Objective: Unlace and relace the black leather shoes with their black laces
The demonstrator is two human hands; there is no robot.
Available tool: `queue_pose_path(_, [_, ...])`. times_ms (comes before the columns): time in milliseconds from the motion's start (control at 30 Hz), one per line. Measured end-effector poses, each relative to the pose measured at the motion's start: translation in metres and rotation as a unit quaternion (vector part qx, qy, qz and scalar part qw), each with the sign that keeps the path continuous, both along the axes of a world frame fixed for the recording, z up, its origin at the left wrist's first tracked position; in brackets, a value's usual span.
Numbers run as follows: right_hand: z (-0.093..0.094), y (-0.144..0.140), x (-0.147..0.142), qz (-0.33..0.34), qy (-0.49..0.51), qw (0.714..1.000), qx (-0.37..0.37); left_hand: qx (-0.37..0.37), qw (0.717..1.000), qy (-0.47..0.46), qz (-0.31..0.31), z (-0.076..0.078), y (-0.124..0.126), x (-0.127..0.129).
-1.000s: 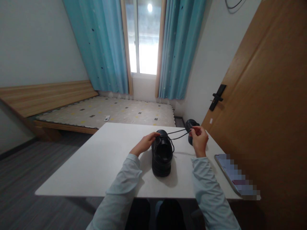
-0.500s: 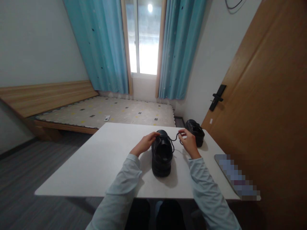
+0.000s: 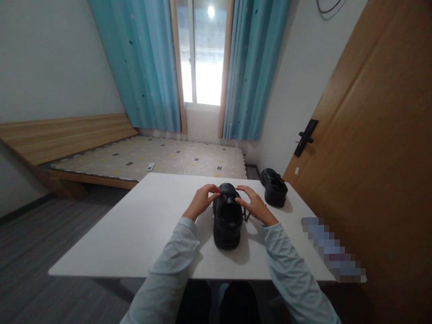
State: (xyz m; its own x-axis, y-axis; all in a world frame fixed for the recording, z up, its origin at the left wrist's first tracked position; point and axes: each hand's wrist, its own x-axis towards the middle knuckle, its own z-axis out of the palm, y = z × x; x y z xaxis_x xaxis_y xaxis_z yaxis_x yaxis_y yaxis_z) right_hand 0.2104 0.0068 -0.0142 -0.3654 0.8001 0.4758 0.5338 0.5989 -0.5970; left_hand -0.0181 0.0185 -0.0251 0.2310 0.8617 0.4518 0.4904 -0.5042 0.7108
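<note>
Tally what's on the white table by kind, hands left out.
Black shoes: 2, one between the left hand and right hand, one near the far right corner
Flat blurred item at the table's right edge: 1
Total: 3
</note>
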Motion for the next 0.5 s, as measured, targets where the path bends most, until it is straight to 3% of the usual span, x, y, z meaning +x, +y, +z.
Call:
queue_pose_path(233, [-0.0068, -0.0003, -0.0007, 0.024, -0.008, 0.996, -0.089, -0.011, 1.000, 0.016, 0.007, -0.0020, 0.0013, -0.0009])
queue_pose_path(500, [-0.0064, -0.0002, -0.0015, 0.022, -0.006, 0.992, -0.124, -0.013, 0.999, 0.027, 0.012, -0.0013, 0.0007, 0.0023])
